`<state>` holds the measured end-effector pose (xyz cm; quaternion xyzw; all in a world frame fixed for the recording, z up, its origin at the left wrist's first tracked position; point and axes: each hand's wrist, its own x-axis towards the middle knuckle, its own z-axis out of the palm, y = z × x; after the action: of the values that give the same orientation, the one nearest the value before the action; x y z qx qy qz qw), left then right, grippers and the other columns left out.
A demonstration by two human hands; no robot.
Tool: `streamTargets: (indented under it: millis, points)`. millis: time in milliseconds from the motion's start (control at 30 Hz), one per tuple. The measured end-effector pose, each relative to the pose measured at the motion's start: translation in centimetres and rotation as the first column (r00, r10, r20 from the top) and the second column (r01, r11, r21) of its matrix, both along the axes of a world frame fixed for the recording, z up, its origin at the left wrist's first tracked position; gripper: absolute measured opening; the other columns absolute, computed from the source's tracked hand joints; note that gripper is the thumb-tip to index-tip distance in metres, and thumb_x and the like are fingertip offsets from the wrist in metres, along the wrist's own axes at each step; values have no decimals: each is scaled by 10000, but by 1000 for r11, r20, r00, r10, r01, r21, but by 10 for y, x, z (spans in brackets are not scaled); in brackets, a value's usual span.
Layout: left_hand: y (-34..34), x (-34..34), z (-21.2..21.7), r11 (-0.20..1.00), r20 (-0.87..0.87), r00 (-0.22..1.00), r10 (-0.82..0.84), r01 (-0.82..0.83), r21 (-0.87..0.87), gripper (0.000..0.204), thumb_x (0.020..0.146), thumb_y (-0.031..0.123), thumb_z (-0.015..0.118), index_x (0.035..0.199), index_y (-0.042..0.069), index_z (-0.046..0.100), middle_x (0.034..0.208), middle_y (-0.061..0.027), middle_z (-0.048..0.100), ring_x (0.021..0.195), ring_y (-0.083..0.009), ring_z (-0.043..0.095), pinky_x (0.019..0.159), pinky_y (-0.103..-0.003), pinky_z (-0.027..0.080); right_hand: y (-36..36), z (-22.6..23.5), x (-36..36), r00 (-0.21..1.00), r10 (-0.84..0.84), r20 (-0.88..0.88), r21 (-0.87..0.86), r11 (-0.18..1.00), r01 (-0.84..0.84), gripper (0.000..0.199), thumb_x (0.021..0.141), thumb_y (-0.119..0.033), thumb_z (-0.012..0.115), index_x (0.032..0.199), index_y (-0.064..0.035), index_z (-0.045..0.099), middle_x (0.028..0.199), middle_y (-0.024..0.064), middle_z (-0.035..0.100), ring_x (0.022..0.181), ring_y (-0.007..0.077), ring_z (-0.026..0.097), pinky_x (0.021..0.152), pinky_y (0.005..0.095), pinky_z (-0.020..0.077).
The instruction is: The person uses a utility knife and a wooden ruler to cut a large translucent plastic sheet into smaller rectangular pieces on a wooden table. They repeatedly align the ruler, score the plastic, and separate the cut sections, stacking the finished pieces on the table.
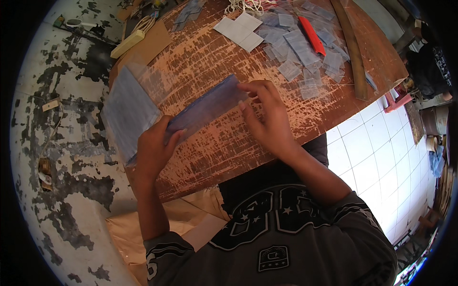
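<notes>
Blue-grey translucent plastic: a long sheet sat at the middle of the scarred tabletop, slanting from near left to far right. Left hand pinched its near-left end, thumb on top. Right hand was at the far-right end, forefinger and thumb apart by its corners; could not tell whether they gripped. Could not tell either if it was one folded sheet or several layers.

Judged it light, limp across its length, slick, apt to slide or crease; hard to break. Best hold seemed a flat pinch at each end, kept light.

Left: wider stack of similar plastic. Far right: small clear pieces, with a red tool lying on them.
</notes>
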<state>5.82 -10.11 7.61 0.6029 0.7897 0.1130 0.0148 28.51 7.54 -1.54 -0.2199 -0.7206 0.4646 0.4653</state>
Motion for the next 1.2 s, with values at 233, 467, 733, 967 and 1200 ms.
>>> streamTargets:
  millis: [233,467,733,967,1200]
  points:
    - [-4,1,-3,1000,-17,1000,-8,9,27,346,963,265,791,1153,7,661,890,-218,710,825,-423,711,697,-433,525,15,3,-2,995,94,44,-151,985,-86,268,934,14,670,1200,-13,657,1140,133,679,981,242,681,805,354,564]
    - [-3,0,-8,999,-51,999,-10,12,38,335,957,273,791,1136,22,661,886,-211,710,821,-414,713,692,-440,524,26,2,0,985,128,114,-141,984,-112,240,935,-24,724,1165,-10,657,1034,105,707,931,211,699,798,346,561]
    - [-4,0,-4,1000,-62,998,17,-18,-21,340,956,269,770,1197,57,660,986,-163,754,882,-361,747,727,-425,559,30,4,-2,988,134,74,-44,990,-131,165,928,-31,780,1069,-11,697,986,109,719,907,231,719,787,363,552]
    - [-2,1,-4,999,-34,999,-5,7,39,333,964,291,783,1140,32,667,897,-198,730,837,-418,728,700,-434,537,36,3,-3,992,61,107,-24,998,-59,164,923,-40,790,1064,-20,708,973,116,730,883,245,724,783,372,558]
    - [-2,4,-3,999,-55,998,35,-36,-24,310,971,273,760,1178,63,662,976,-160,748,870,-365,743,714,-431,550,27,2,-6,998,5,65,-84,996,1,225,927,-16,776,1141,-39,707,1018,123,731,912,243,736,761,357,578]
